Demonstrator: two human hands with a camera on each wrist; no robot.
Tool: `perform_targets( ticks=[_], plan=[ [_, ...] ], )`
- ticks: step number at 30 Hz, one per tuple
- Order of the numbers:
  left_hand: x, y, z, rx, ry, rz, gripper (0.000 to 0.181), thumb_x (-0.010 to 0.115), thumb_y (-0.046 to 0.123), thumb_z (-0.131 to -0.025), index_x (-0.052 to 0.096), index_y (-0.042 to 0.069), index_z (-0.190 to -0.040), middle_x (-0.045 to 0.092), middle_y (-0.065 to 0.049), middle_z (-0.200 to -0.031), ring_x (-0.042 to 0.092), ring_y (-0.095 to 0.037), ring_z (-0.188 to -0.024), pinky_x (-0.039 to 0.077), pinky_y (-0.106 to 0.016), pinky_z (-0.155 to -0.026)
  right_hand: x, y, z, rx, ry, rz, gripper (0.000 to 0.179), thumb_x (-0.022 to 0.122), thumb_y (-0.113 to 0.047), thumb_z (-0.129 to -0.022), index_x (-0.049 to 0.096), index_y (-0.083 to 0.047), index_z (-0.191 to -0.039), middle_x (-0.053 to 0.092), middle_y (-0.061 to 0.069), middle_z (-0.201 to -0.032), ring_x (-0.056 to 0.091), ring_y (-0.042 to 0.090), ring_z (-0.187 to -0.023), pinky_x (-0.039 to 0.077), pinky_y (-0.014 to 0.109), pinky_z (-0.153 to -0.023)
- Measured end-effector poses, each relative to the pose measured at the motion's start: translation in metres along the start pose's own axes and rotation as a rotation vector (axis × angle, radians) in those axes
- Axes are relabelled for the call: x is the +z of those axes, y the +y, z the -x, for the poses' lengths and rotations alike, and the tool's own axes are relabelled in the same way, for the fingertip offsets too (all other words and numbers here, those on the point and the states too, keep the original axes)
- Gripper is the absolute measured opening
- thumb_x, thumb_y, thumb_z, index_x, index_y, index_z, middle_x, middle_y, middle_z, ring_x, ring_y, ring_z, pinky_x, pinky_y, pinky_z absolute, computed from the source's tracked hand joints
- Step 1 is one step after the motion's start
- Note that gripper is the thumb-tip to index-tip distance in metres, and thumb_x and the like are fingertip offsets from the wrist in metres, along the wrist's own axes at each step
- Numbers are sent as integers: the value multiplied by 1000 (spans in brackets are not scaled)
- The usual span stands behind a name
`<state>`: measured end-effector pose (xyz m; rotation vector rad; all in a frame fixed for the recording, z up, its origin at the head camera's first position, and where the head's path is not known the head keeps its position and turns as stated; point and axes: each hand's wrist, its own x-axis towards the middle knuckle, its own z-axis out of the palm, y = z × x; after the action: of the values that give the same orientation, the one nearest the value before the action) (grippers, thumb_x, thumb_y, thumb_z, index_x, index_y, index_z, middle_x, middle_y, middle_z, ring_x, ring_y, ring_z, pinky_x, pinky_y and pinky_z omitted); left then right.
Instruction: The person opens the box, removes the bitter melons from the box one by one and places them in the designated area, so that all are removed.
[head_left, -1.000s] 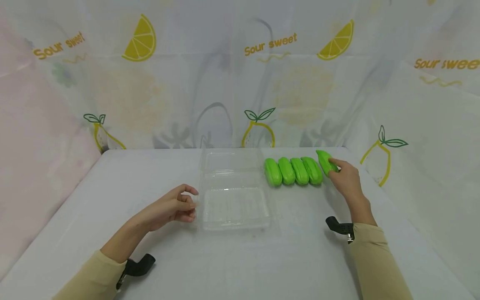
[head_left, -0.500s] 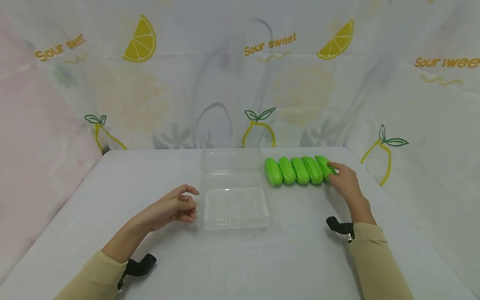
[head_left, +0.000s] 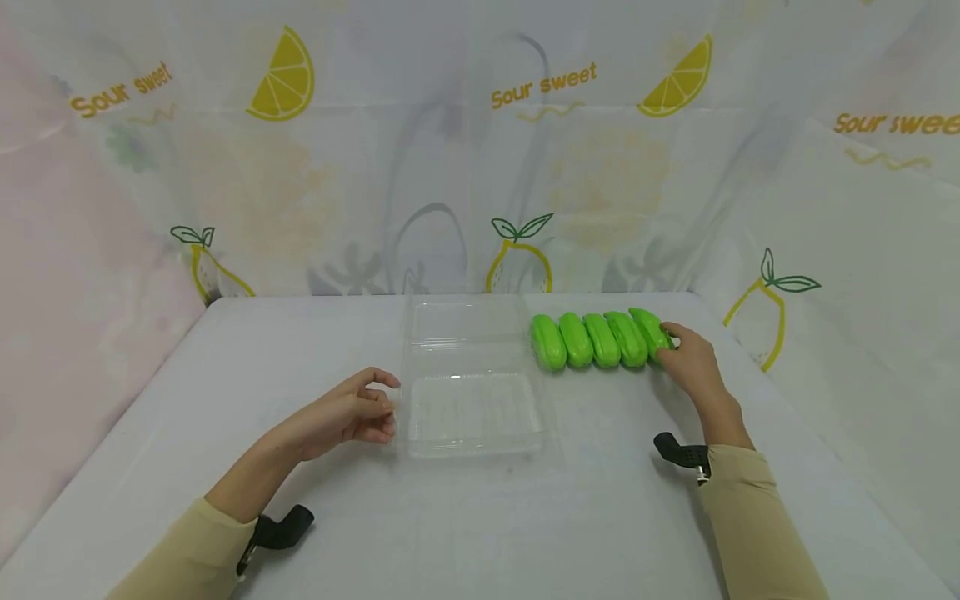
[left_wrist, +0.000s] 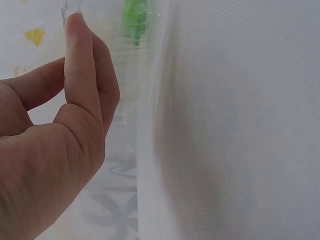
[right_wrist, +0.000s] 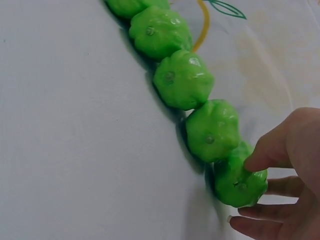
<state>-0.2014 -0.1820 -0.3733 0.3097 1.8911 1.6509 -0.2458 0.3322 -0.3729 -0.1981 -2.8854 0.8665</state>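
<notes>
In the head view my left hand point(head_left: 348, 414) is at the left side of a hinged clear plastic box point(head_left: 474, 450). Thumb and fingers pinch its edge; the left wrist view shows a bit of clear plastic point(left_wrist: 71, 5) at the thumb tip. My right hand point(head_left: 693, 367) holds the rightmost green bitter melon point(head_left: 649, 331), glossy and ribbed. In the right wrist view the thumb point(right_wrist: 270, 150) lies on its near end and the fingers are on its outer side. Several like bitter melons point(head_left: 602, 340) lie against it in a row, right of the box's raised lid point(head_left: 467, 321).
A white table point(head_left: 480, 533) carries everything. Behind it hangs a pale curtain point(head_left: 420, 167) printed with lemons, and more cloth closes off both sides. Each wrist wears a black camera mount point(head_left: 281, 529).
My right hand has brought the rightmost bitter melon left and down, from apart and tilted, to lie against the row. The left hand stays at the box edge.
</notes>
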Motion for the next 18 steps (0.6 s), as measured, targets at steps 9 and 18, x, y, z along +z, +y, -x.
perform_targets(
  ticks=[9, 18],
  plan=[
    [-2, 0, 1, 2, -12, 6, 48, 48, 11, -102, 22, -1, -140, 60, -3, -87, 67, -15, -80, 60, -27, -77, -1, -1, 0, 13, -16, 5, 62, 44, -12, -88, 38, 4, -148, 39, 36, -148, 46, 50, -126, 44, 61, -98],
    [-2, -1, 1, -15, 8, 2, 51, 50, 13, -101, 24, -1, -143, 61, -5, -86, 66, -16, -80, 61, -28, -77, -2, -6, -2, -7, 13, 14, 62, 44, -11, -87, 39, 4, -148, 37, 34, -150, 35, 51, -138, 36, 63, -107]
  ],
)
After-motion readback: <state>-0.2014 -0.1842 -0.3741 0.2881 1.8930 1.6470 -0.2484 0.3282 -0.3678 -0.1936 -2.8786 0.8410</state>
